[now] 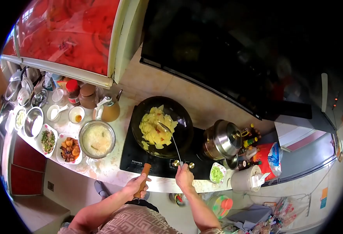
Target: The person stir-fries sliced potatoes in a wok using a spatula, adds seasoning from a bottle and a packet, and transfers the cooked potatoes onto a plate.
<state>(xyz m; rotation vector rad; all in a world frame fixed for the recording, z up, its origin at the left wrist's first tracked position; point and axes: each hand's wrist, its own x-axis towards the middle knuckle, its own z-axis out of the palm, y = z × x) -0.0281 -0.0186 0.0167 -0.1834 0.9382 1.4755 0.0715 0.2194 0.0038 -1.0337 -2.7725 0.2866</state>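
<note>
A black wok (185, 117) stands on the black cooktop (130, 162), with sliced yellow food (152, 126), which looks like potato, heaped in it. My left hand (135, 186) is wrapped round a brown wooden handle (144, 171) at the wok's near side. In my right hand (184, 177) is a metal spatula (176, 146); its long shaft reaches over the wok rim, and its head rests among the slices, partly hidden by them. A few slices lie lower on the wok's near wall, apart from the heap.
A lidded steel pot (222, 140) stands right of the wok. A small dish of chopped greens (217, 173) is near the front edge. To the left are a bowl of pale liquid (97, 139), a plate of browned chunks (70, 150) and a jug (111, 109). A range hood (202, 74) hangs above.
</note>
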